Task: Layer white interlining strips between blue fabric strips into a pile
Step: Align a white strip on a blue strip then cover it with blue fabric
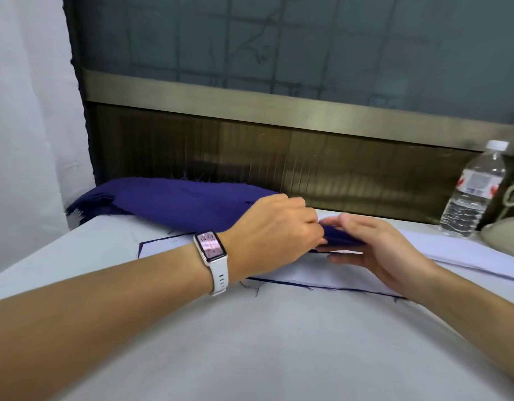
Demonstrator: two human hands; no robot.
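Observation:
A heap of blue fabric strips [174, 202] lies along the back of the white table, with frayed ends at the left. In front of it rests the layered pile [305, 277], a white interlining strip on top and blue edges showing beneath. My left hand [274, 227], with a white watch on the wrist, reaches across and pinches the right end of a blue strip [341, 237]. My right hand [374, 250] cups that same end from the right, fingers spread under and beside it. More white interlining strips [452, 251] lie to the right.
A clear plastic water bottle [471, 192] stands at the back right beside a beige object [504, 235]. A dark wood and brass panel [279, 157] with frosted glass above it closes the back. A white curtain [27, 125] hangs at the left.

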